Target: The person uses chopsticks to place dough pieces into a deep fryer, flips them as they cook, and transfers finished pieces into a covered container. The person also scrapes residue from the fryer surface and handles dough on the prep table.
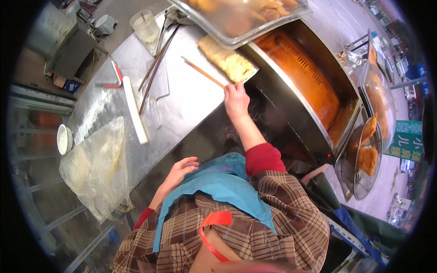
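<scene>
My right hand [236, 101] is closed around a short brown wooden stick [205, 72], which points to the upper left over the steel table [184, 102]. Just beyond that hand lies a long yellowish slab of dough or pastry [227, 59] on a flat surface beside the fryer. My left hand [180, 172] is empty, its fingers apart, near the blue apron [218, 177]. A white rolling pin [134, 109] rests on the table, next to long dark sticks [157, 65] and red-handled tools [117, 73].
On the right stands a deep fryer of orange-brown oil [304, 82]. Past it, a wire strainer [367, 163] holds fried pieces. A clear-covered tray [239, 17] overhangs the table top. At left are a plastic bag [99, 167] with dough-like contents and a white bowl [64, 139].
</scene>
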The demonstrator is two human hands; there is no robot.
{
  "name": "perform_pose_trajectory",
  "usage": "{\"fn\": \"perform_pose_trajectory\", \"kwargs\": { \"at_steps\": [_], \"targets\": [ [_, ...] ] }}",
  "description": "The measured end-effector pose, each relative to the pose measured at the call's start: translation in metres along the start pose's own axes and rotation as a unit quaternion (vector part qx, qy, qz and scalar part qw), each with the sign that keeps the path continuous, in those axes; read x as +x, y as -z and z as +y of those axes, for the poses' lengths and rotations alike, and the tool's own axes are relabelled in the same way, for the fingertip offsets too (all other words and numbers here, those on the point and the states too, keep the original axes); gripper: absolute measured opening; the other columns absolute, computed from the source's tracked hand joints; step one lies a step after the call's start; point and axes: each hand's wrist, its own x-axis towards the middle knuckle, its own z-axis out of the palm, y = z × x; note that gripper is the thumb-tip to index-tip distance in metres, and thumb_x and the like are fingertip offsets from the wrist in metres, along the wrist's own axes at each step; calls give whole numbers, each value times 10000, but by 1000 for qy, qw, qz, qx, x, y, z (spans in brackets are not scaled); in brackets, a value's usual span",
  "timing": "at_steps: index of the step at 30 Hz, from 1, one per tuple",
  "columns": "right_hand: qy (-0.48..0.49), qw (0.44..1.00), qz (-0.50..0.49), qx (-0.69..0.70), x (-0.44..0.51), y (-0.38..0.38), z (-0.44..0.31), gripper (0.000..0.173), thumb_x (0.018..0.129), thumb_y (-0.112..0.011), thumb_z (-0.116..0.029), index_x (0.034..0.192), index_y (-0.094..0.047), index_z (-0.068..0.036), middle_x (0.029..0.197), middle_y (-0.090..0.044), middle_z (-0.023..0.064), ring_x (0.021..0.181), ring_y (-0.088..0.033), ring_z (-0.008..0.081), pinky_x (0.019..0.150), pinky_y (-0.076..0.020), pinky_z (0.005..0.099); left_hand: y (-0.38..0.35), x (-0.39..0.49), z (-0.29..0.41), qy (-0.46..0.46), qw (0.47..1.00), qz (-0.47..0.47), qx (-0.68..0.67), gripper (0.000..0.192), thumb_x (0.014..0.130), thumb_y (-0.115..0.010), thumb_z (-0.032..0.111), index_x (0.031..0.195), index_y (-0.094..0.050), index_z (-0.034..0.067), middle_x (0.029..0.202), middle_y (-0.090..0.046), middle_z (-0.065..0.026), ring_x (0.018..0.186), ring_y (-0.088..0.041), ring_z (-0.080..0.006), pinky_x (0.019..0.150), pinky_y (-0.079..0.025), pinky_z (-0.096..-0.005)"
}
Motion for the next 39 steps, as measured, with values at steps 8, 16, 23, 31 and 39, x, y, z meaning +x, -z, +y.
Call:
{"fn": "perform_pose_trajectory", "kwargs": {
  "at_steps": [8,16,23,31,39],
  "targets": [
    [-78,955,-121,261,4,34,30,123,798,-671,-29,884,-583,-21,826,-605,190,783,-635,365,652,-517,409,-56,96,122,-92,994,-12,-59,460,911,-547,148,1334,-471,-14,1208,-611,-172,1015,-647,-244,888,-490,-319],
    [-373,680,-228,588,30,86,50,113,825,-661,36,935,-635,32,812,-675,114,697,-677,174,653,-567,273,-64,158,161,-85,936,4,-341,475,933,-585,205,1355,-432,52,1216,-593,-143,918,-606,-203,703,-463,-284],
    [-299,703,-102,637,50,107,23,123,859,-647,-25,956,-632,50,879,-641,120,682,-665,204,636,-560,299,-70,175,197,-153,915,-67,-368,233,952,-572,220,1095,-600,38,1057,-622,-97,941,-565,-177,763,-449,-302],
    [-190,700,3,688,71,111,22,352,999,-480,-272,920,-608,47,958,-574,132,706,-643,249,646,-553,352,-47,195,240,-109,976,-111,-151,467,917,-612,211,1316,-484,6,1174,-608,-119,986,-624,-217,755,-514,-300],
    [-209,720,187,634,56,147,53,290,1009,-451,-278,945,-551,-13,967,-595,144,695,-632,250,629,-540,362,-30,263,281,-154,977,-27,-145,217,954,-574,227,1064,-573,41,1015,-643,-94,834,-652,-187,654,-484,-266]
  ]
}}
